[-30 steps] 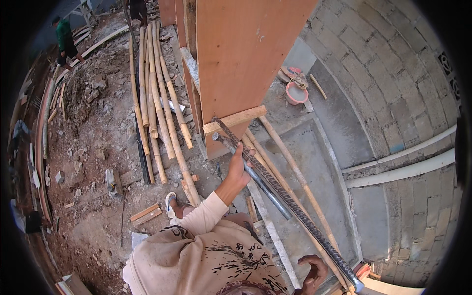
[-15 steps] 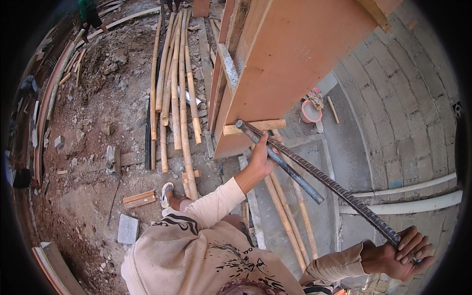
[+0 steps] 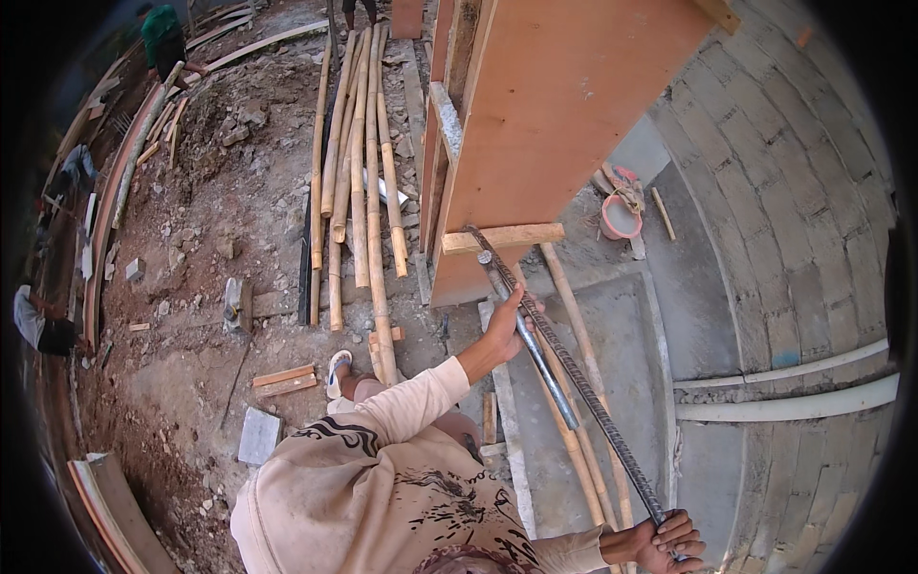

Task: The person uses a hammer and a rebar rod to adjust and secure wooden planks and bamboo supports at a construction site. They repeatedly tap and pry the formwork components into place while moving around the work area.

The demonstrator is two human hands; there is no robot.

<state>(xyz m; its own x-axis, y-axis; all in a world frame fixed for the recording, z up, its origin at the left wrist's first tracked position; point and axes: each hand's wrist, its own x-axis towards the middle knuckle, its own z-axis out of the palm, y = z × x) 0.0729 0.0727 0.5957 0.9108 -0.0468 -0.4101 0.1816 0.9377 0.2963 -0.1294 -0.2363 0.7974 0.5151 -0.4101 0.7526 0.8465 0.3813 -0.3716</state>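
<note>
My left hand (image 3: 509,330) is closed round a short smooth metal pipe (image 3: 552,385), with the ribbed steel bar (image 3: 598,411) running close beside it. Whether those fingers also grip the bar is hidden. At the lower right, my right hand (image 3: 666,543) is wrapped round the bar's near end. The bar slants up and away to the left, its far tip overlapping a wooden batten (image 3: 526,236) at the foot of a tall plywood panel (image 3: 564,115); I cannot tell if they touch. The pipe's upper end shows just below that tip.
Bamboo poles (image 3: 359,172) lie beyond my left arm, and more poles (image 3: 583,459) lie under the bar. A pink bucket (image 3: 622,222) stands near the block wall (image 3: 765,182). White pipes (image 3: 794,402) run along the right. Other people (image 3: 161,38) are at the far left.
My right hand has swung left and nearer to me, so the ribbed bar slants more steeply. The smooth pipe has also turned steeper in my left hand.
</note>
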